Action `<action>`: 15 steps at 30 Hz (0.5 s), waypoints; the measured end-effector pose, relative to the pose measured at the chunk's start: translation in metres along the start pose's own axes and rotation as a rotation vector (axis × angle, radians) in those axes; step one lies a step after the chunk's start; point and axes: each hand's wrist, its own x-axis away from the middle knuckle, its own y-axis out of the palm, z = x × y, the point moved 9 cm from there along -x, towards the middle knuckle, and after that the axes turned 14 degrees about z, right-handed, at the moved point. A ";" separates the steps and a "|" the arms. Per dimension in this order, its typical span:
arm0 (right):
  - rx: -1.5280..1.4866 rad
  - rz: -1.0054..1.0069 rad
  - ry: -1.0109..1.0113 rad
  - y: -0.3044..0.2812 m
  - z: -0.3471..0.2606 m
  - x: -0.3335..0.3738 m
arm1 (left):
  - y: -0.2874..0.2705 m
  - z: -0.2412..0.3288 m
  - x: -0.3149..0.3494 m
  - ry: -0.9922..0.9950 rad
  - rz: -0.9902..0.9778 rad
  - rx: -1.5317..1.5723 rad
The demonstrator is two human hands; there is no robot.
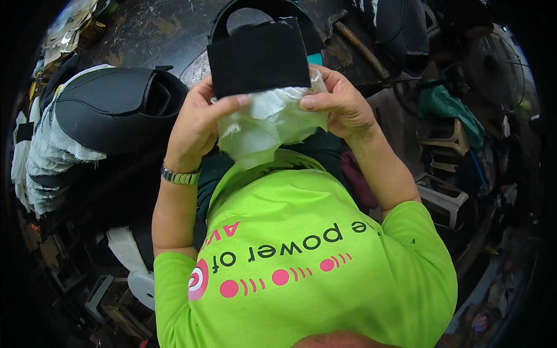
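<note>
Upper margin cuts off the curved black band (220,24); whether it joins the flat black rectangular panel (258,60) in front cannot be made out. Most fingertips are hidden behind the work.

Left hand (200,113): narrow grip, thumb laid across the thin, whitish, ragged-edged sheet (272,119) just below the panel. Right hand (346,105): pinching the sheet near its right side, thumb in front.

Panel and sheet are held up between the hands, by the dark, scuffed worktable (156,40) (wooden-handled hammer (361,50) lying there, right of the panel).
</note>
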 end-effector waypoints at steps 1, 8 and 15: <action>-0.043 -0.033 0.023 0.000 0.000 0.003 | -0.002 0.000 0.002 0.070 -0.007 -0.122; -0.030 0.120 -0.035 -0.031 0.003 0.008 | -0.022 -0.012 0.021 0.241 0.070 -0.330; 0.566 0.384 -0.376 -0.058 0.004 0.030 | -0.047 -0.041 0.036 0.114 0.200 -0.324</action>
